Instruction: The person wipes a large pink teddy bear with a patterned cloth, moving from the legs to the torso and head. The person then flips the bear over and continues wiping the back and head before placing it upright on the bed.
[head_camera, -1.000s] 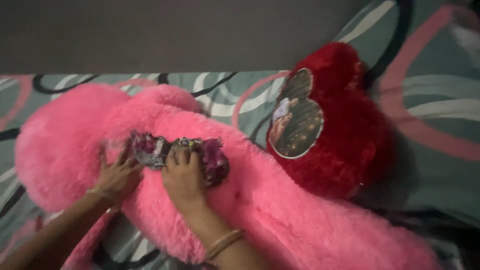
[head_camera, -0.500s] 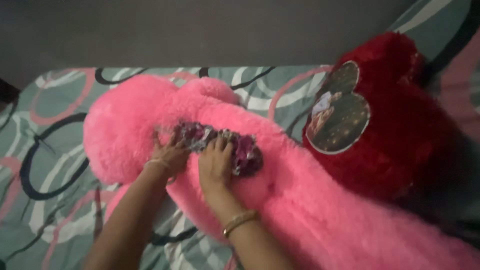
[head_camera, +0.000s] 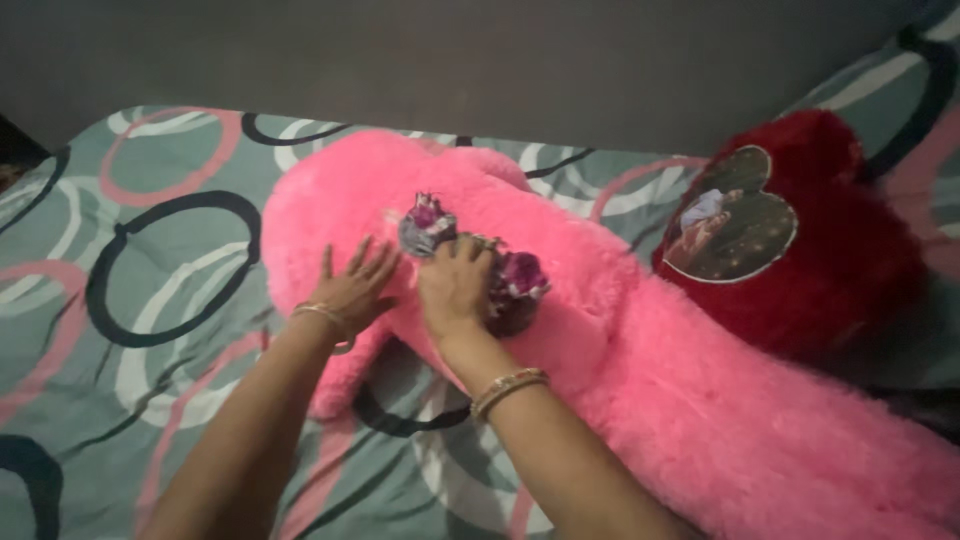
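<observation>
Two hands are working on a soft, light pink plush toy (head_camera: 600, 330) lying on the bed (head_camera: 150, 250): left hand (head_camera: 355, 285) pressing flat, fingers spread, right hand (head_camera: 455, 290) closing over the floppy purple ribbon bow (head_camera: 480, 265) beneath it, best pinched at its knot.

Plush toy (head_camera: 640, 340) on bedsheet (head_camera: 130, 290), bow (head_camera: 470, 260) on toy, heart cushion (head_camera: 800, 240) right

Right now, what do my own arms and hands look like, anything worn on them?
Both forearms are bare, with no sleeves in view. The left hand has a thin gold-coloured bangle at its wrist. The right hand has a broader gold-coloured bangle, with a patterned or beaded look, at its wrist. The picture is too soft to tell any rings.
</observation>
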